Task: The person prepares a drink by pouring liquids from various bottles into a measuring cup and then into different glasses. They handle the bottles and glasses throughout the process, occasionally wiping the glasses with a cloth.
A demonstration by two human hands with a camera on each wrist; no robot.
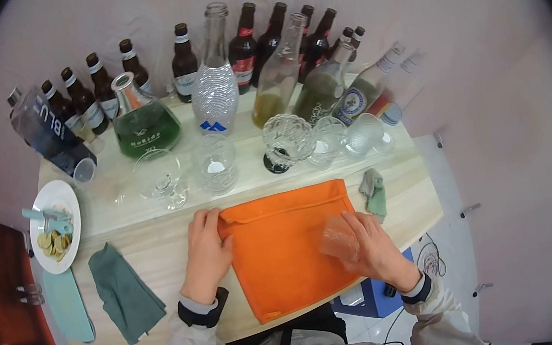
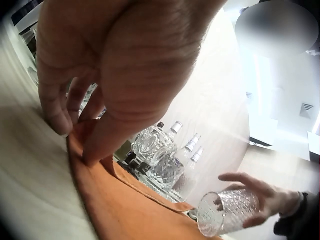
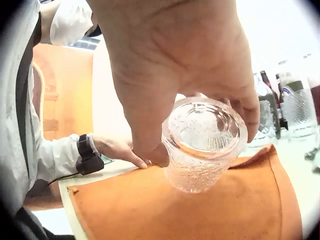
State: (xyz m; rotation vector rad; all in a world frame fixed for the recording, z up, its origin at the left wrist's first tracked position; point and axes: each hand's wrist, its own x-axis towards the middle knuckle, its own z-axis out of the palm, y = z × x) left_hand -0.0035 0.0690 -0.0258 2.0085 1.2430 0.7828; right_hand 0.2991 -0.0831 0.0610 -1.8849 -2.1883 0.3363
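head cam: i have the orange cloth spread flat at center of frame, upper edge folded over. left hand is at its upper left corner, fingers bent on the edge. right hand has the clear tumbler gripped over the cloth's right part, blurred. small gray-green rag just beside the cloth, right of frame. dark green cloth lower left. white plate at left edge with yellow-green slices. stemmed and plain glasses across the middle, bottles behind them up top.

left wrist cam: left hand fills the top, thumb and fingers pinching the cloth edge, which runs toward bottom center. right hand at lower right, tumbler held with its mouth toward frame left.

right wrist cam: right hand up top, thumb on one side of the tumbler, fingers on the other. tumbler at center, base toward me, above the cloth. can't tell if it touches. left hand at mid left, by the cloth edge.
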